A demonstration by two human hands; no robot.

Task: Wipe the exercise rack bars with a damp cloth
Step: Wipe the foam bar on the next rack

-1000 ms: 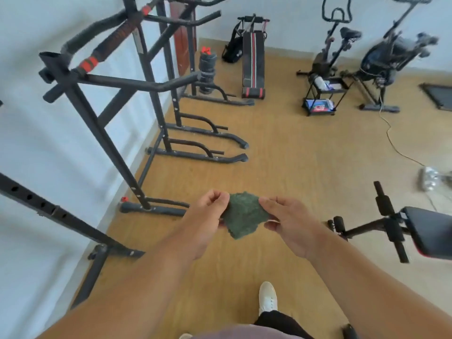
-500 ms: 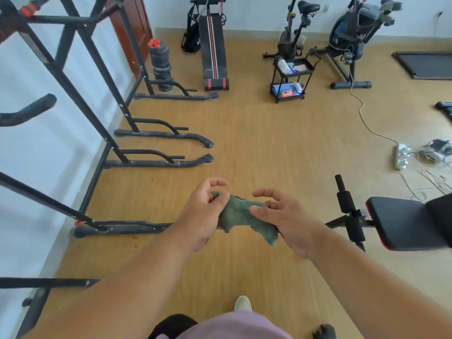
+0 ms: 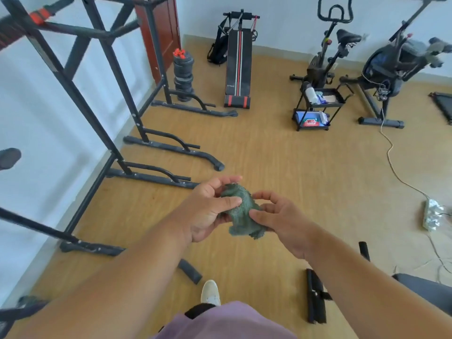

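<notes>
The green cloth [image 3: 242, 214] – soft, light, limp – is pinched by left hand [image 3: 208, 211] and right hand [image 3: 281, 216]; best bunched in one palm.

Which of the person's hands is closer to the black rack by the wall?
Left. The left hand holds the green cloth on the side toward the rack, which stands off to its left by the wall. The right hand grips the cloth's other side, farther from the rack.
</notes>
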